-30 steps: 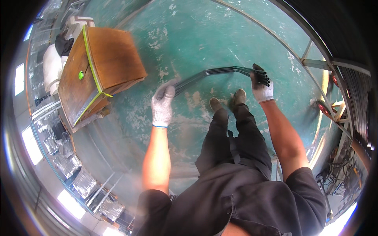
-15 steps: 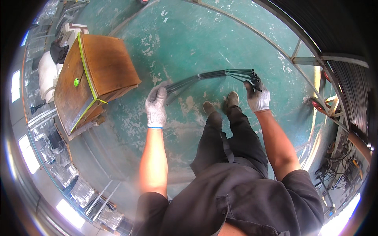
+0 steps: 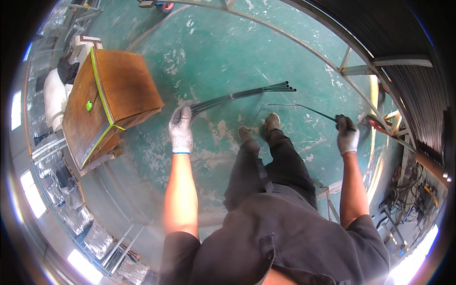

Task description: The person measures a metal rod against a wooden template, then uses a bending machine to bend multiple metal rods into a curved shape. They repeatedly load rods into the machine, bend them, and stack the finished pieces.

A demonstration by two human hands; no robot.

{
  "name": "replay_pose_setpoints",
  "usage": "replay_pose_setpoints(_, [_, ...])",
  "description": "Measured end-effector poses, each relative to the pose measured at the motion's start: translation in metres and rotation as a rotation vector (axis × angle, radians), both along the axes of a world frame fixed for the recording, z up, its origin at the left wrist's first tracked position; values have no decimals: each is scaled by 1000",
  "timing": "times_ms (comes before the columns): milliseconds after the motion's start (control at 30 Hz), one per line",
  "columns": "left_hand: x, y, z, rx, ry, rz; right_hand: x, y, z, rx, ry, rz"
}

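Observation:
Gloved in white and grey, my left hand [image 3: 182, 124] is closed round one end of a bundle of thin black tubes [image 3: 228, 97]. Their open round ends point to the right, over the green floor. To the right, my right hand [image 3: 348, 133], in a glove with a dark palm, grips the end of a single dark tube [image 3: 313, 110]. That tube slants up and to the left from the hand, apart from the bundle, and its far end is blurred over the floor above my shoes.
A brown wooden box [image 3: 126, 80] with a yellow-green tape edge stands at left. Along the right runs a metal frame rack [image 3: 358, 70] bearing long dark stock [image 3: 413, 95]. A red-hubbed wheel [image 3: 375, 122] sits under the rack. Cables and tools [image 3: 411, 194] lie at lower right.
My right hand has moved right and down, away from the bundle, drawing one tube out with it. The left hand still holds the other tubes, slightly further left.

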State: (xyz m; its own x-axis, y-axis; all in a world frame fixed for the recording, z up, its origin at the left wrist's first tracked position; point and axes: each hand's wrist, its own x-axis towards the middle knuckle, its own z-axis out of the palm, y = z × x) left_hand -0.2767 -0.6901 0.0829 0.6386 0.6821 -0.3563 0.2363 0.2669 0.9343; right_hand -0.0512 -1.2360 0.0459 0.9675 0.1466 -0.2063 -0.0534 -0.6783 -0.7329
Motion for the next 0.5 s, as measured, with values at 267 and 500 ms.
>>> replay_pose_setpoints(267, [2, 0, 0, -20, 15, 26, -54, -131, 22, 253, 35, -820])
replay_pose_setpoints(500, [7, 4, -2, -7, 13, 27, -124, -56, -7, 377, 50, -881])
